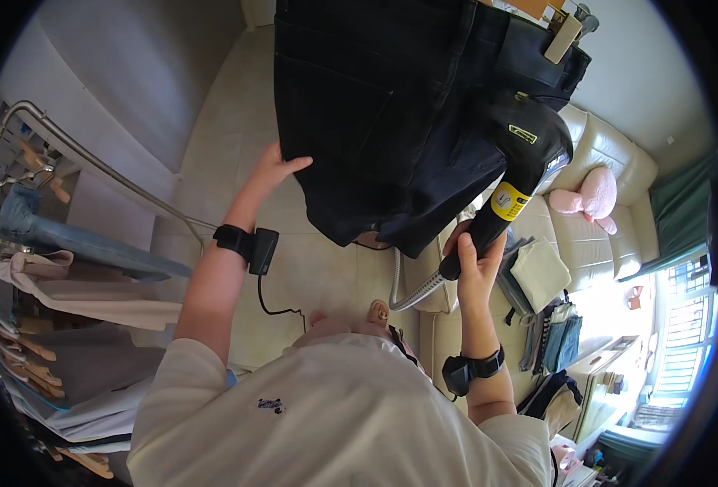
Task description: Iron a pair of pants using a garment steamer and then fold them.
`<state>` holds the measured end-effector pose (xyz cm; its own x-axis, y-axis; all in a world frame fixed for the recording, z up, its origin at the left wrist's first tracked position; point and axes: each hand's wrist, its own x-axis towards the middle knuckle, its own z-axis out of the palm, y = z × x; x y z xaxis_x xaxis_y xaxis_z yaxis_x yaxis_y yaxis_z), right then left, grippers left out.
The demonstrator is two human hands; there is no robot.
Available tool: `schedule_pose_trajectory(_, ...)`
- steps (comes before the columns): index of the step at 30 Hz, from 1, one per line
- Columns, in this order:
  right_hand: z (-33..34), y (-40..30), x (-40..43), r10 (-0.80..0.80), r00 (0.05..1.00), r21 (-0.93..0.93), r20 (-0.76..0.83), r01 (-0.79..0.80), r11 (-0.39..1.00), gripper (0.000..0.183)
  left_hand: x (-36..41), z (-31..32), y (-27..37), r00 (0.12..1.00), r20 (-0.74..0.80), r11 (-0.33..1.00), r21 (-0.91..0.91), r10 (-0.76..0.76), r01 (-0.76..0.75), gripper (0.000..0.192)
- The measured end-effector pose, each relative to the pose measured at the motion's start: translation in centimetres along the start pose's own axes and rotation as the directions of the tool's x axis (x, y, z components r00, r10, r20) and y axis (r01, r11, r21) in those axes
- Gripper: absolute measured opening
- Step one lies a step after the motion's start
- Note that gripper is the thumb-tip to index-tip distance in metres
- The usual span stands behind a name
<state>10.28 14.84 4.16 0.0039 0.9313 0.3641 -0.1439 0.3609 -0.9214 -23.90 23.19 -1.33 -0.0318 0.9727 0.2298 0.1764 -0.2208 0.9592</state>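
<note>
Dark trousers (359,122) hang before me from a clip (563,39) at the top right. My left hand (282,165) pinches their left edge between thumb and fingers. In my right hand (477,255) is the handle of a black handheld garment steamer (514,164) with a yellow label. The steamer's head lies against or just in front of the right part of the trousers; contact cannot be told. A ribbed hose (419,293) runs from the handle's lower end and bends upward behind the trousers.
At left stands a metal clothes rail (103,158) with jeans (91,234) and other garments on hangers. A cream leather sofa (584,243) on the right bears a pink plush toy (599,192) and folded clothes (541,274). A cable hangs from my left wrist's strapped device (264,251).
</note>
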Motion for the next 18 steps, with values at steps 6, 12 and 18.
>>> schedule_pose_trajectory(6, 4.1, 0.9, -1.7, 0.051, 0.998, -0.074, 0.03, -0.049, 0.996, 0.036, -6.5, 0.4, -5.2, 0.984, 0.109, 0.986, 0.102, -0.142, 0.131, 0.036)
schedule_pose_trajectory(12, 8.4, 7.9, -5.8, 0.273, 0.935, -0.433, 0.227, -0.154, 0.888, 0.047, -11.6, 2.1, -4.9, 0.85, 0.219, 0.868, -0.028, -0.479, 0.496, 0.029)
schedule_pose_trajectory(18, 8.7, 11.2, -8.7, 0.229, 0.917, -0.413, 0.325, -0.08, 0.907, 0.042, -14.0, 1.4, -6.5, 0.931, 0.136, 0.888, -0.281, -0.34, 0.365, 0.03)
